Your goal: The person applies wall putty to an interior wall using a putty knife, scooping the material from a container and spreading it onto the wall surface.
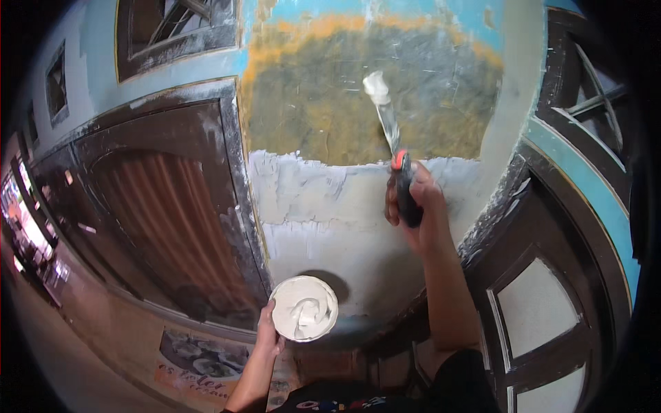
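My right hand is closed round the black and red handle of a putty knife, held up in front of the wall. A lump of white putty sits on the blade's tip, over a rough grey-brown patch of wall. Whether the blade touches the wall, I cannot tell. Lower down, my left hand grips the side of a round tub filled with swirled white putty. Below the rough patch, the wall carries a white coat with a ragged upper edge.
Left of the wall strip is a dark wooden door in a whitened frame; another dark door with pale panels stands at the right. Blue paint borders the patch above. A printed banner lies low at the left.
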Motion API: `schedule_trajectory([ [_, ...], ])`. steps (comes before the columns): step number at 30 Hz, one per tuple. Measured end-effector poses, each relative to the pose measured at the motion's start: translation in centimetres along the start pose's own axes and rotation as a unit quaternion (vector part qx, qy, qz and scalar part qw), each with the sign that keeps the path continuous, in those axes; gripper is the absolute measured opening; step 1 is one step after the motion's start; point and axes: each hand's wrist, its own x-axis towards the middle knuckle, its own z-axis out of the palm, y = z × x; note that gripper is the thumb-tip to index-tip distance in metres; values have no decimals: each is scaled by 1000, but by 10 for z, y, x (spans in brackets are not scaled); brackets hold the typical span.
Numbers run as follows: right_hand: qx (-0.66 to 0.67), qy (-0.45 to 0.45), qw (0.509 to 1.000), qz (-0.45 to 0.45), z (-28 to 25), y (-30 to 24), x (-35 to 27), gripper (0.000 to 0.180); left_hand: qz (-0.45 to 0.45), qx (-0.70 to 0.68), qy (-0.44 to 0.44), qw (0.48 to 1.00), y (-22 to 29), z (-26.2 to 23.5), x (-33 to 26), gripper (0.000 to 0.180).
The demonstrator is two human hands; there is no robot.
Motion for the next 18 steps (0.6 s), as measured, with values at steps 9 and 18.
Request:
schedule_trajectory([
  [9,-139,62,956,-250,-18,-162,93,33,78,-7,-25,997,1,15,-22,57],
  [18,-576,267,637,-437,-90,-235,155,37,159,25,73,984,-16,22,-33,58],
])
